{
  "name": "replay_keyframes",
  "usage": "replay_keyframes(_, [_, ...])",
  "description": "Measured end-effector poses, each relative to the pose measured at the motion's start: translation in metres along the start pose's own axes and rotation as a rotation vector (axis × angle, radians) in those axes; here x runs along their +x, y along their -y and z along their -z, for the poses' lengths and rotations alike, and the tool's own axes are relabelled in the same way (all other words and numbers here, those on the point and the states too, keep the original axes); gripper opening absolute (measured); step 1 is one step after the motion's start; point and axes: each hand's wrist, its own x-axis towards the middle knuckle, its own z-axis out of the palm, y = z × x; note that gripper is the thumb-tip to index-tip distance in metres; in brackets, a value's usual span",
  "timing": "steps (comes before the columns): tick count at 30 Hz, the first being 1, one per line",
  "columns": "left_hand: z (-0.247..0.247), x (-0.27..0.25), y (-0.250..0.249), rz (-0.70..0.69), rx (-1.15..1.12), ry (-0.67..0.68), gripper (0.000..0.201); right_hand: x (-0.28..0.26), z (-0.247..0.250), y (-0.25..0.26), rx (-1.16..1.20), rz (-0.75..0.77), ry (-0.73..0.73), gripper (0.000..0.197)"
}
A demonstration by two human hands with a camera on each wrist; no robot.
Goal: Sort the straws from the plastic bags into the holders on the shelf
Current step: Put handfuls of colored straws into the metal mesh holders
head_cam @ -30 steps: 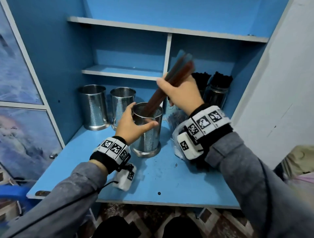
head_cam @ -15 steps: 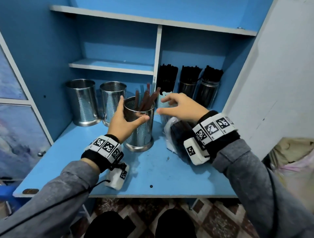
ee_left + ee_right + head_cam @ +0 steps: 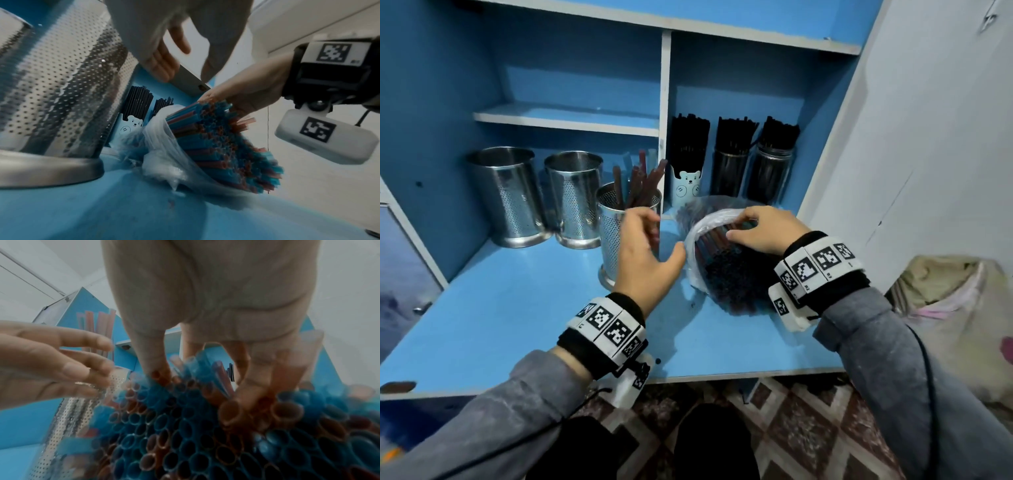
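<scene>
On the shelf [image 3: 500, 308], the nearest holder [image 3: 616, 240] held straws [image 3: 640, 185]. Two more holders [image 3: 541, 195] stood at its ten o'clock. The plastic bag [image 3: 705, 233] lay at its three o'clock, with three straw-filled containers [image 3: 732, 161] at the bag's twelve.

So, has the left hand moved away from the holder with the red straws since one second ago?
Yes. The left hand has let go of the holder and moved right, toward the bag; the holder stands where it was.
</scene>
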Motion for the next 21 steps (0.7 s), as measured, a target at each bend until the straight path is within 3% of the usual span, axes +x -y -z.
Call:
replay_keyframes(2, [-0.01,0.003,-0.002,-0.02,-0.025,0.199,0.042,0.001,-0.007,0.002,-0.004,0.044,0.003,0.035])
replay_keyframes(5, [-0.024,0.016,0.0,-0.024,0.118,0.448,0.059,0.003,-0.013,0.001,0.043,0.085,-0.019,0.034])
replay_keyframes(9, [-0.04,0.033,0.002,-0.003,0.201,0.671,0.083,0.005,-0.011,-0.002,0.092,0.077,-0.046,0.024])
replay_keyframes(15, [-0.051,0.043,0.008,0.035,0.246,0.701,0.087,0.005,-0.003,-0.013,0.279,0.047,-0.072,0.014])
replay_keyframes(21, [-0.051,0.043,0.007,0.061,0.213,0.694,0.095,-0.004,0.007,-0.015,0.417,0.005,-0.041,0.019])
